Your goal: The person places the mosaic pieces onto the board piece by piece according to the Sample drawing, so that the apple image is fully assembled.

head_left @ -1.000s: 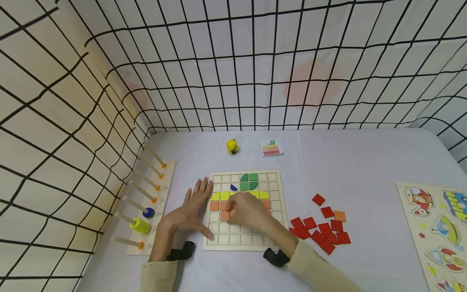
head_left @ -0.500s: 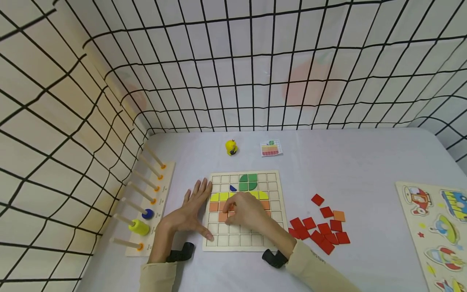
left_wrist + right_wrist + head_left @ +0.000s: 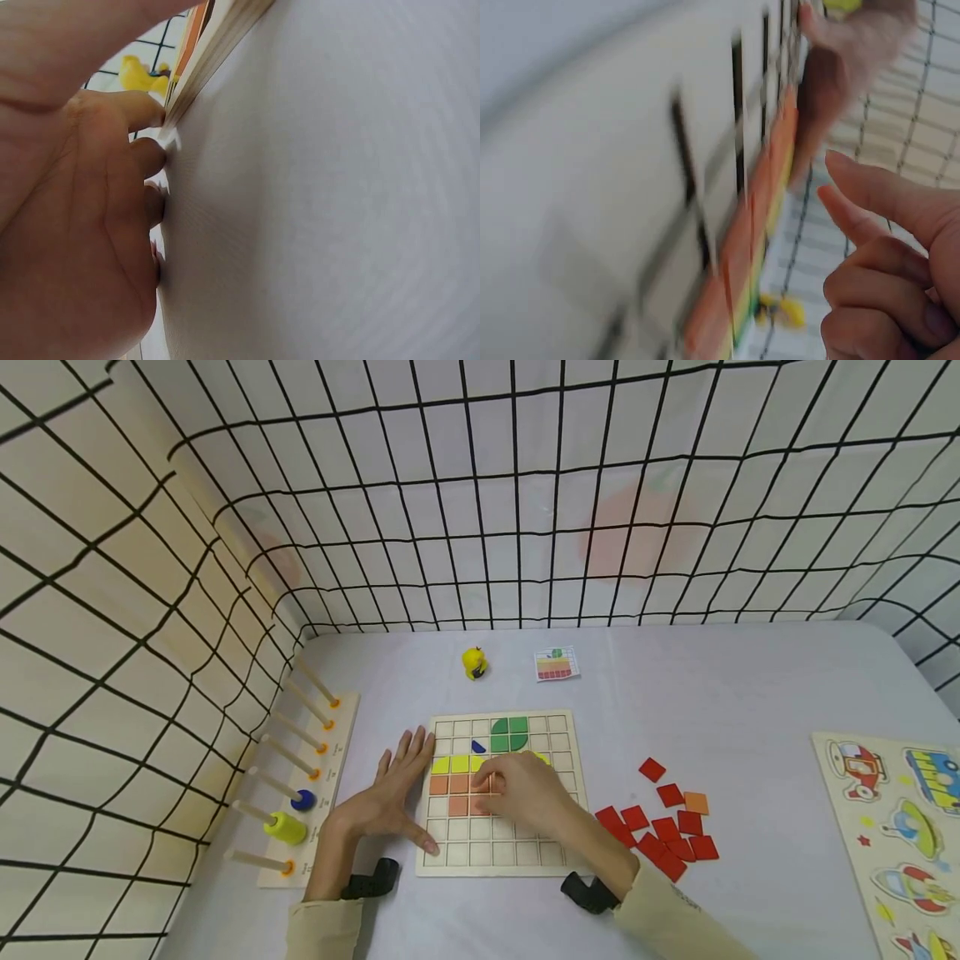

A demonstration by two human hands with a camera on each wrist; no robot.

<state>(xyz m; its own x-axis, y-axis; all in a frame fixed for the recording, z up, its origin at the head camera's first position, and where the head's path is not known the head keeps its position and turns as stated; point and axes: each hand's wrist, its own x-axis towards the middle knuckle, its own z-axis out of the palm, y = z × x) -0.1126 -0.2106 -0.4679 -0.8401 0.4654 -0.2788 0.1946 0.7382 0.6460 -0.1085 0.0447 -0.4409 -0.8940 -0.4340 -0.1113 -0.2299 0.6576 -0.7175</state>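
A light wooden grid board point(image 3: 480, 855) lies on the white table, with green tiles point(image 3: 510, 735), a small blue tile point(image 3: 478, 747), yellow tiles point(image 3: 459, 765) and orange tiles point(image 3: 458, 806) in its squares. My left hand point(image 3: 390, 793) is spread along the board's left side, fingers and thumb at its edge. Over the orange rows hovers my right hand point(image 3: 528, 789), covering some squares. In the right wrist view, its thumb and index finger stand slightly apart with nothing between them, the other fingers bent; a gap separates them from the orange tiles point(image 3: 739, 255).
Red tiles point(image 3: 666, 829) and one orange tile point(image 3: 696, 802) lie right of the board. Left stands a peg board point(image 3: 341, 735) with blue and yellow rings. Behind are a yellow duck point(image 3: 474, 662) and a pattern card point(image 3: 557, 664); a picture puzzle point(image 3: 892, 827) lies far right.
My right hand has drawn a little to the right, uncovering more of the orange tiles. The left hand has stayed at the board's edge.
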